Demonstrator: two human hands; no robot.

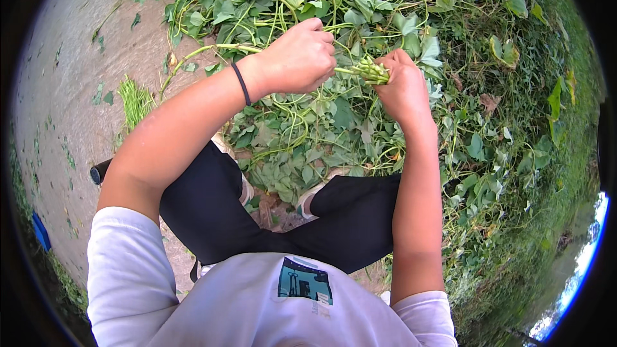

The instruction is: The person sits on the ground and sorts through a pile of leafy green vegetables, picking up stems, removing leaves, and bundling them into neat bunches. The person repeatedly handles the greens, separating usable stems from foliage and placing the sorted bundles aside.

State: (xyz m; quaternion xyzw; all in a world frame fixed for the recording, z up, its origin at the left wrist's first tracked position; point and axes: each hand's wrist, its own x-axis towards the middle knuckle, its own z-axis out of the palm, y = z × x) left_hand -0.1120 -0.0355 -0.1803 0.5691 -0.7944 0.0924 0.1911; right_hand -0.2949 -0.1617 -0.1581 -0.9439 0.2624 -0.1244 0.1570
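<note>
My right hand (pixel 405 87) is closed around a bundle of cut green stalks (pixel 371 72), their pale ends pointing left. Fingers curled, my left hand (pixel 299 58) grips a long green vine (pixel 193 54), which trails out past the wrist to the left. Between the two hands a thin stalk spans the short gap. The left fingertips are turned away, so their exact hold is hidden. Beneath both hands spreads a heap of leafy green vines (pixel 308 115), with tangled stems and broad leaves.
A small pile of green stalks (pixel 135 103) lies on the concrete ground (pixel 83 83) at left. Near my left leg is a dark cylindrical object (pixel 99 171). A blue object (pixel 40 231) rests at the far left. Grass (pixel 553 218) and weeds border the right side.
</note>
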